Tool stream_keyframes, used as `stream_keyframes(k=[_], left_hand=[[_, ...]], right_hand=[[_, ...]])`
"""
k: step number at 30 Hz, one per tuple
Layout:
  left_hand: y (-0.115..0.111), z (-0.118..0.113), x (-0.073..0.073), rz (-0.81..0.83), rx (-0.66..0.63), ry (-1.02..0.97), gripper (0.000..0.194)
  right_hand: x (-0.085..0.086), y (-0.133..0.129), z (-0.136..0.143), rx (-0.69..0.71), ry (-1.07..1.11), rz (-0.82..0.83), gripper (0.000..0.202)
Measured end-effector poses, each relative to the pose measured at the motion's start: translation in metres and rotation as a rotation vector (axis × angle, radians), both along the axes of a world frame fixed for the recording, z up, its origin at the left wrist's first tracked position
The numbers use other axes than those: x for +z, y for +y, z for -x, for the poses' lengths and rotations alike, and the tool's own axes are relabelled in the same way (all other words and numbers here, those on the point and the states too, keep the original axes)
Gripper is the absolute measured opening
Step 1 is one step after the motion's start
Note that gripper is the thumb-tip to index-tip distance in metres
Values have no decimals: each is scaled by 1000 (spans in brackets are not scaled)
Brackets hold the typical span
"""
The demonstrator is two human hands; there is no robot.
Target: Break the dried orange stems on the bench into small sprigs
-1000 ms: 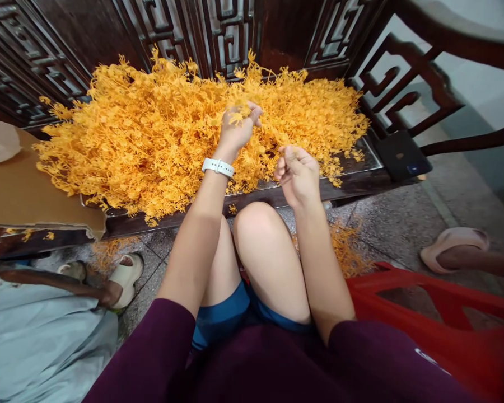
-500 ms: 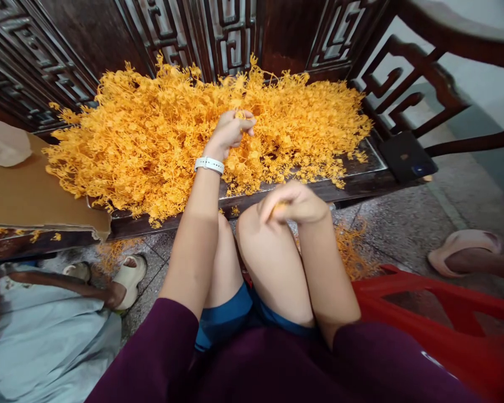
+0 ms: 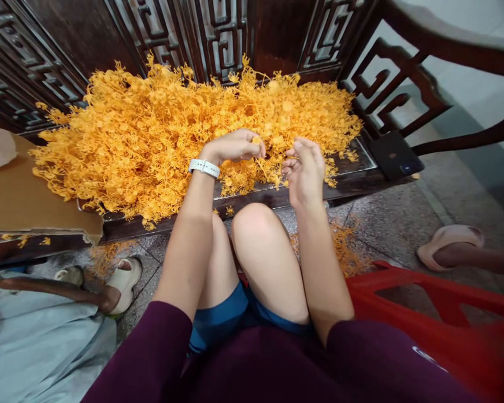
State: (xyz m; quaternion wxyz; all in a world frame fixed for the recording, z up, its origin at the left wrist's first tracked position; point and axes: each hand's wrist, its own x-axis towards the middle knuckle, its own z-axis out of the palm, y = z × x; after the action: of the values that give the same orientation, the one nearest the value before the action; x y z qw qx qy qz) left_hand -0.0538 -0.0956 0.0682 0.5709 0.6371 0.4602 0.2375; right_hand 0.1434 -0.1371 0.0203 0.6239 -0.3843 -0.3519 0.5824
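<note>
A large heap of thin, spiky orange-yellow plastic flower pieces [image 3: 151, 134] covers the dark wooden bench. My left hand [image 3: 235, 146], with a white watch band [image 3: 204, 168] at the wrist, is held over the heap's front part. Its thumb and fingers are pinched on a small yellow flower piece [image 3: 256, 140]. My right hand [image 3: 306, 168] is raised at the heap's front right, facing the left one. Its fingers are loosely bent and apart, with no held piece that I can make out. Above it, a blurred yellow piece [image 3: 287, 106] shows against the heap.
A cardboard sheet [image 3: 37, 196] lies at the bench's left. A black phone [image 3: 395, 155] rests on its right end. Orange stringy scraps [image 3: 348, 246] lie on the floor. A red plastic stool [image 3: 428, 313] stands at right. Other people's legs and sandals [image 3: 126, 285] show on both sides.
My right hand has risen from over my knee to the heap's front edge, and its fingers have loosened. My left hand has come slightly lower and nearer to me.
</note>
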Motion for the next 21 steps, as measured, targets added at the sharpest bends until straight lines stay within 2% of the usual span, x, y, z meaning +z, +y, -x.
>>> stream_keyframes(k=[3, 4, 6, 9, 11, 15, 18, 21], left_hand=[[-5, -5, 5, -34, -161, 72, 5], [-6, -6, 6, -70, -179, 82, 11], [-8, -7, 9, -162, -134, 81, 23], [-7, -7, 8, -295, 7, 92, 38], [-5, -6, 5, -347, 24, 140, 43], [-1, -10, -3, -339, -38, 223, 29], [-1, -13, -6, -343, -60, 263, 15], [-3, -13, -4, -358, -78, 279, 15]], right_hand=[[-9, 1, 8, 61, -129, -65, 43], [-11, 1, 9, 81, -151, -82, 45], [-14, -1, 11, 96, -158, -103, 48], [-9, -3, 10, 132, -85, -50, 53], [-3, -4, 9, 152, -51, -10, 56], [2, -5, 11, 118, -121, -15, 53], [-2, -6, 13, 111, -169, -31, 52], [-9, -4, 13, 74, -206, -119, 48]])
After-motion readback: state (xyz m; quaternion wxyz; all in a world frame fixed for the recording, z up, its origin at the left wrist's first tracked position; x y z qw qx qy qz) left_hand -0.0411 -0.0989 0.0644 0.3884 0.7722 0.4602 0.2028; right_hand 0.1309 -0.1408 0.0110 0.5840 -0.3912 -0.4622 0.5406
